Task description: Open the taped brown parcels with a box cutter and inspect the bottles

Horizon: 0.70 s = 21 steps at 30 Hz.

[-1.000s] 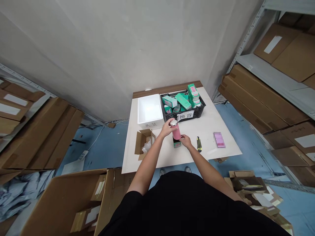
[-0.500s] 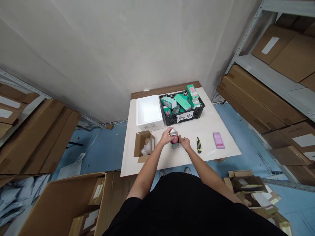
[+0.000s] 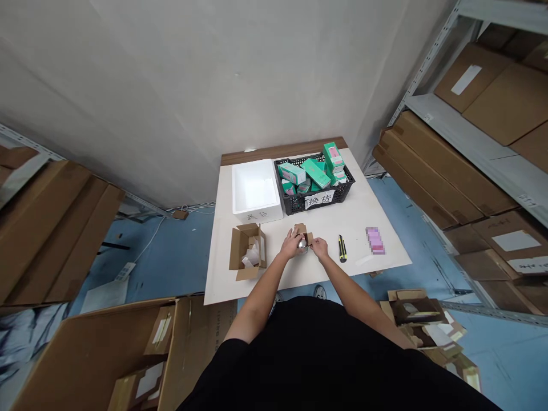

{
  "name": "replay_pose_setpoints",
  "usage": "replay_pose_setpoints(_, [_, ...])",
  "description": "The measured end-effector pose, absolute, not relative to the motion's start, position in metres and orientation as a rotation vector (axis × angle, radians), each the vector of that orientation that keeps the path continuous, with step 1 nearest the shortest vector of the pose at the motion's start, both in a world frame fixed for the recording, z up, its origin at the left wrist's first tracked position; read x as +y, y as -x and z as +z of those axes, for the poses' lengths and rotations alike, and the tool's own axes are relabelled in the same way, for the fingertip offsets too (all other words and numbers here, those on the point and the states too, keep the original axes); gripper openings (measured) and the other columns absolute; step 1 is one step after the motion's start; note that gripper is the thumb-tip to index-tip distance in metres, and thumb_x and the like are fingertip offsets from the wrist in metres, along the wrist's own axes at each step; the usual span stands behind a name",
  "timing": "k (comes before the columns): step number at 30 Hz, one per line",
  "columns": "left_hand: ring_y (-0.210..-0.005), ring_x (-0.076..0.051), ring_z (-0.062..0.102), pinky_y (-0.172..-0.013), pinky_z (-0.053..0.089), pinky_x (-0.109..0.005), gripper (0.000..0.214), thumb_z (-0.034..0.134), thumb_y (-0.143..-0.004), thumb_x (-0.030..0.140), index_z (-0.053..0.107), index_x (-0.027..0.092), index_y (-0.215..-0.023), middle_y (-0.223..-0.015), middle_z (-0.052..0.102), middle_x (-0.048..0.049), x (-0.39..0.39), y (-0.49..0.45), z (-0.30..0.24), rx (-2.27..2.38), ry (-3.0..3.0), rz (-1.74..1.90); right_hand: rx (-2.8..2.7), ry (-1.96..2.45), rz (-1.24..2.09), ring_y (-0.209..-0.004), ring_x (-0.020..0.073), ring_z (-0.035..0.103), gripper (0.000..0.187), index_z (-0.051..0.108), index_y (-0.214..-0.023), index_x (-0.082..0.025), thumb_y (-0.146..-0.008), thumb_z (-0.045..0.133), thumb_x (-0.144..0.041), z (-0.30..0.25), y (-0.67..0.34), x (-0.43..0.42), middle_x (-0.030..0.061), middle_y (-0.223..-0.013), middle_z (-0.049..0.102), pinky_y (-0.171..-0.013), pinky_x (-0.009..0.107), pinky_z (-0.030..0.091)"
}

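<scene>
A small open carton point(image 3: 305, 235) with brown flaps stands on the white table point(image 3: 342, 217) in front of me. A pink bottle sits sunk inside it, with only its silver cap point(image 3: 302, 244) showing. My left hand point(image 3: 291, 245) is closed round the carton's left side. My right hand point(image 3: 319, 247) pinches its right flap.
A black crate point(image 3: 317, 198) of green boxes and a white foam box point(image 3: 256, 191) stand at the table's back. An open cardboard box point(image 3: 246, 251) lies at left, a yellow-black utility knife point(image 3: 341, 249) and a pink item point(image 3: 374, 240) at right. Large cartons and shelving surround the table.
The pink bottle, which stood tall out of the carton a second ago, has gone down into it until only the cap shows. Both hands lowered with it.
</scene>
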State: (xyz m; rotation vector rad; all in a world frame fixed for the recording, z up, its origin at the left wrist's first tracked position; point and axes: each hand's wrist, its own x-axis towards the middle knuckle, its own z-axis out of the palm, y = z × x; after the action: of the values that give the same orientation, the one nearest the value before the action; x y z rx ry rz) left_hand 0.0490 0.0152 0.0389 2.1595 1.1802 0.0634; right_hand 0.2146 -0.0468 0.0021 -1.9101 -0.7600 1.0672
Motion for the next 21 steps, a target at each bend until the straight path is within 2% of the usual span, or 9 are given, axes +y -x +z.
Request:
replay_pose_setpoints(3, [-0.162, -0.043, 0.025, -0.124, 0.038, -0.06, 0.062, 0.092, -0.075, 0.026, 0.071, 0.026, -0.133, -0.17, 0.042, -0.0124, 0.016, -0.051, 0.044, 1.167, -2.215, 0.111, -0.777, 1.931, 1.048, -0.074, 0.0224, 0.071, 0.022, 0.059, -0.07, -0.025, -0.079, 0.06, -0.044, 0.003, -0.213, -0.048, 0.0043, -0.067, 0.07, -0.066, 0.028, 0.055])
replay_pose_setpoints(6, [-0.153, -0.037, 0.039, -0.123, 0.039, -0.055, 0.041, 0.083, -0.087, 0.032, 0.076, 0.026, -0.128, -0.148, 0.064, -0.0122, 0.013, -0.057, 0.047, 1.175, -2.265, 0.173, -0.791, 1.948, 1.031, -0.073, 0.0228, 0.07, 0.024, 0.059, -0.07, -0.024, -0.08, 0.062, -0.046, 0.004, -0.213, -0.048, 0.0046, -0.067, 0.07, -0.066, 0.028, 0.053])
replay_pose_setpoints(8, [-0.149, -0.035, 0.045, -0.121, 0.04, -0.052, 0.032, 0.072, -0.095, 0.03, 0.077, 0.025, -0.126, -0.138, 0.07, -0.0124, 0.012, -0.062, 0.048, 1.179, -2.264, 0.181, -0.798, 1.956, 1.028, -0.073, 0.0226, 0.069, 0.026, 0.06, -0.07, -0.024, -0.08, 0.064, -0.047, 0.005, -0.215, -0.047, 0.0047, -0.067, 0.07, -0.066, 0.028, 0.052])
replay_pose_setpoints(11, [-0.148, -0.033, 0.046, -0.119, 0.042, -0.05, 0.035, 0.065, -0.095, 0.021, 0.076, 0.024, -0.128, -0.138, 0.072, -0.0113, 0.015, -0.066, 0.049, 1.143, -2.269, 0.11, -0.819, 1.965, 1.033, -0.072, 0.0218, 0.068, 0.027, 0.061, -0.071, -0.024, -0.082, 0.066, -0.048, 0.004, -0.215, -0.045, 0.0041, -0.067, 0.07, -0.066, 0.028, 0.051])
replay_pose_setpoints(14, [-0.15, -0.032, 0.044, -0.12, 0.04, -0.049, 0.033, 0.064, -0.093, 0.02, 0.078, 0.025, -0.122, -0.134, 0.074, -0.0091, 0.021, -0.062, 0.048, 1.047, -2.278, 0.071, -0.852, 1.977, 1.022, -0.074, 0.0212, 0.067, 0.029, 0.062, -0.074, -0.023, -0.085, 0.064, -0.05, 0.001, -0.215, -0.045, 0.0031, -0.068, 0.07, -0.068, 0.028, 0.052])
replay_pose_setpoints(16, [-0.147, -0.032, 0.046, -0.122, 0.039, -0.049, 0.033, 0.062, -0.094, 0.021, 0.078, 0.024, -0.122, -0.135, 0.074, -0.0099, 0.023, -0.055, 0.045, 1.071, -2.219, 0.228, -0.863, 1.983, 1.001, -0.076, 0.0214, 0.068, 0.031, 0.062, -0.076, -0.023, -0.086, 0.063, -0.052, -0.002, -0.214, -0.044, 0.0038, -0.071, 0.07, -0.069, 0.028, 0.053])
replay_pose_setpoints(18, [-0.141, -0.031, 0.052, -0.121, 0.04, -0.048, 0.038, 0.059, -0.096, 0.023, 0.075, 0.023, -0.13, -0.138, 0.071, -0.0119, 0.024, -0.047, 0.037, 1.257, -2.045, 0.483, -0.873, 1.977, 0.983, -0.08, 0.022, 0.069, 0.032, 0.062, -0.077, -0.023, -0.088, 0.062, -0.053, -0.005, -0.214, -0.045, 0.0052, -0.075, 0.072, -0.072, 0.029, 0.054])
replay_pose_setpoints(21, [-0.131, -0.031, 0.061, -0.116, 0.046, -0.047, 0.049, 0.067, -0.091, 0.026, 0.068, 0.02, -0.14, -0.136, 0.071, -0.0141, 0.024, -0.042, 0.02, 1.478, -1.66, 0.621, -0.899, 1.93, 0.961, -0.088, 0.023, 0.072, 0.03, 0.063, -0.084, -0.024, -0.091, 0.058, -0.053, -0.01, -0.213, -0.045, 0.006, -0.086, 0.075, -0.077, 0.03, 0.057])
